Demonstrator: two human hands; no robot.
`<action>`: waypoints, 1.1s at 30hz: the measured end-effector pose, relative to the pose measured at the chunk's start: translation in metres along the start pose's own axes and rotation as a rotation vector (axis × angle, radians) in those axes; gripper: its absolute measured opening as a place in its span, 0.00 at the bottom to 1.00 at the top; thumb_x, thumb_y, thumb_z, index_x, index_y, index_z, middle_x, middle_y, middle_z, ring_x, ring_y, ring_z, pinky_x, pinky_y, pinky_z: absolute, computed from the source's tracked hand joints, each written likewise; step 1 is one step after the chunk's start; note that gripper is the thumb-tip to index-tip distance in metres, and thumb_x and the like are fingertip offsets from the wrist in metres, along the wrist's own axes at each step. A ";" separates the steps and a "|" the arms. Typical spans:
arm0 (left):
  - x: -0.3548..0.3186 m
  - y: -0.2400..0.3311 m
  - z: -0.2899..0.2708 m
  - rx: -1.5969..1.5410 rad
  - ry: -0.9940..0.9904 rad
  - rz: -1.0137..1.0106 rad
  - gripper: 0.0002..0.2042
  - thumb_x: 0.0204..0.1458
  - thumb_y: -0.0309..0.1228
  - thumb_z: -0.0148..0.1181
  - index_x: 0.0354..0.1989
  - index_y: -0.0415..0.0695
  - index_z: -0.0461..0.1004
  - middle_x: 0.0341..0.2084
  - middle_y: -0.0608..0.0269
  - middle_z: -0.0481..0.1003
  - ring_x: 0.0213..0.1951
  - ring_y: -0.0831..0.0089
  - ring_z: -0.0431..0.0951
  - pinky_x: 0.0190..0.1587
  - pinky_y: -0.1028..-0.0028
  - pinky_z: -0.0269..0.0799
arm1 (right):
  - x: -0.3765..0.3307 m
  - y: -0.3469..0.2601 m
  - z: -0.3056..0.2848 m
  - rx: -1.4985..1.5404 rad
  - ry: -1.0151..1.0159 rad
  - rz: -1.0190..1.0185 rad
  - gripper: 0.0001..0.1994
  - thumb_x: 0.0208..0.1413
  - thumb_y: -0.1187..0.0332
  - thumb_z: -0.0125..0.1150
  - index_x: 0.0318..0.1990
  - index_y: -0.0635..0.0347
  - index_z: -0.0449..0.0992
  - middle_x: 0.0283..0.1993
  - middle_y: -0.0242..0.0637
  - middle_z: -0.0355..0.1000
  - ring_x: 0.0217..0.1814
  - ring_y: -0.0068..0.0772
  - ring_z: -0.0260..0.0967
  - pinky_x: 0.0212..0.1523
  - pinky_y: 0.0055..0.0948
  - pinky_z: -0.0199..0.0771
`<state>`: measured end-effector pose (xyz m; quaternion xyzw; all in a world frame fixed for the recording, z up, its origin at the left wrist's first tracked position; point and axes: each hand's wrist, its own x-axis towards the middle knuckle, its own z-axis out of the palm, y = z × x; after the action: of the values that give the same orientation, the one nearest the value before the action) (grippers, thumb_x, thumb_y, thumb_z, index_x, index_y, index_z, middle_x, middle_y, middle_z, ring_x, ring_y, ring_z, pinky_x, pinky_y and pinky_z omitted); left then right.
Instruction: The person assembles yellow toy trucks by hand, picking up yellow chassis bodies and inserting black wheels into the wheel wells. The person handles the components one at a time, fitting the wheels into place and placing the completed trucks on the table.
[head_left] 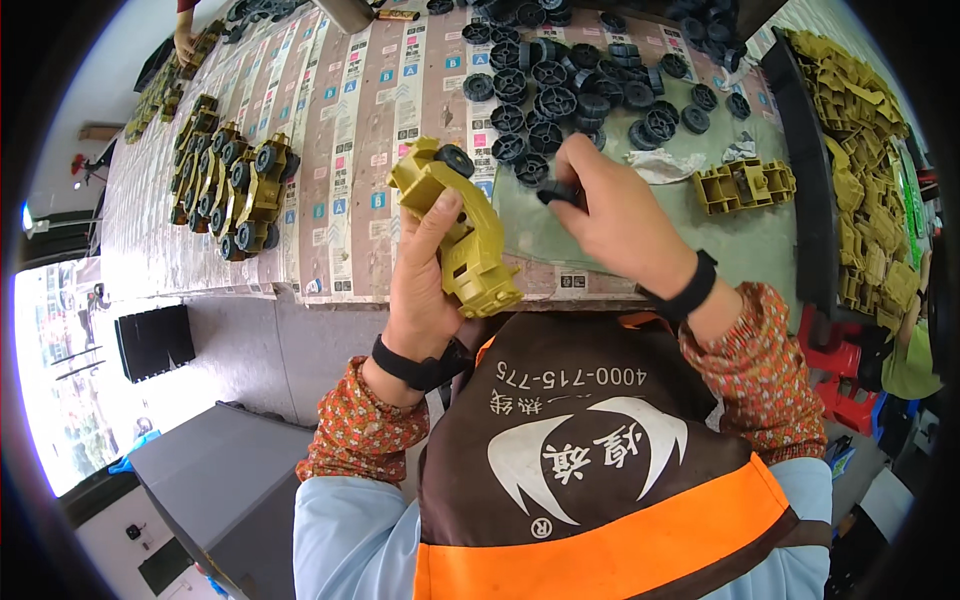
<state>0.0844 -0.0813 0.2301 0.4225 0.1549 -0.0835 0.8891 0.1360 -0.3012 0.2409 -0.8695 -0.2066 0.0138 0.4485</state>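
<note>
My left hand is closed around a yellow-green plastic toy vehicle body, held tilted above the table's near edge. One black wheel sits at the far end of that body. My right hand pinches a small black wheel between thumb and fingers, a short way right of the body and apart from it. Just beyond my right hand spreads a heap of loose black wheels. To its right, a second vehicle body without visible wheels lies on the table.
Several bodies with wheels stand in rows at the left. A dark-walled bin edge borders a pile of yellow-green bodies at the right. Crumpled white paper lies near the wheels. Another person's hand is at the far left.
</note>
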 end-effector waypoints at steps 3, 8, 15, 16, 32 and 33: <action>0.000 0.003 0.019 0.017 0.049 0.135 0.19 0.64 0.32 0.64 0.60 0.50 0.65 0.44 0.64 0.75 0.41 0.74 0.80 0.42 0.71 0.82 | -0.018 -0.031 0.007 0.190 -0.044 0.150 0.15 0.53 0.78 0.64 0.43 0.63 0.64 0.33 0.53 0.73 0.36 0.64 0.75 0.34 0.49 0.72; 0.003 0.004 0.029 0.091 0.029 0.295 0.19 0.64 0.31 0.64 0.59 0.48 0.64 0.44 0.64 0.75 0.41 0.75 0.80 0.42 0.72 0.81 | -0.037 -0.042 0.023 0.338 0.061 0.150 0.15 0.55 0.79 0.64 0.46 0.64 0.64 0.35 0.52 0.76 0.34 0.56 0.79 0.35 0.44 0.76; -0.001 0.001 0.035 0.176 0.070 0.396 0.22 0.64 0.28 0.65 0.62 0.48 0.61 0.45 0.66 0.74 0.41 0.77 0.78 0.43 0.73 0.79 | -0.046 -0.039 0.031 0.676 0.086 0.271 0.12 0.60 0.82 0.58 0.48 0.65 0.64 0.39 0.42 0.78 0.39 0.26 0.80 0.39 0.28 0.79; -0.001 -0.001 0.035 0.187 0.066 0.414 0.23 0.63 0.26 0.65 0.62 0.48 0.61 0.46 0.66 0.74 0.42 0.77 0.78 0.43 0.74 0.79 | -0.046 -0.040 0.029 0.697 0.077 0.305 0.12 0.60 0.82 0.58 0.49 0.66 0.65 0.40 0.42 0.78 0.40 0.26 0.80 0.40 0.27 0.80; 0.000 -0.008 0.034 0.189 0.062 0.490 0.29 0.62 0.22 0.66 0.67 0.50 0.58 0.50 0.66 0.73 0.46 0.78 0.77 0.47 0.74 0.78 | -0.052 -0.034 0.035 0.822 0.123 0.378 0.13 0.64 0.81 0.56 0.55 0.71 0.75 0.42 0.43 0.82 0.41 0.23 0.81 0.41 0.25 0.81; 0.001 -0.008 0.034 0.192 0.060 0.486 0.29 0.62 0.22 0.66 0.67 0.50 0.58 0.50 0.66 0.73 0.46 0.78 0.77 0.47 0.74 0.78 | -0.053 -0.033 0.037 0.789 0.129 0.358 0.13 0.63 0.81 0.56 0.54 0.71 0.75 0.42 0.44 0.82 0.40 0.24 0.81 0.41 0.26 0.81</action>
<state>0.0899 -0.1129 0.2442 0.5321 0.0665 0.1310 0.8338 0.0684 -0.2754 0.2366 -0.6526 -0.0032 0.1150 0.7490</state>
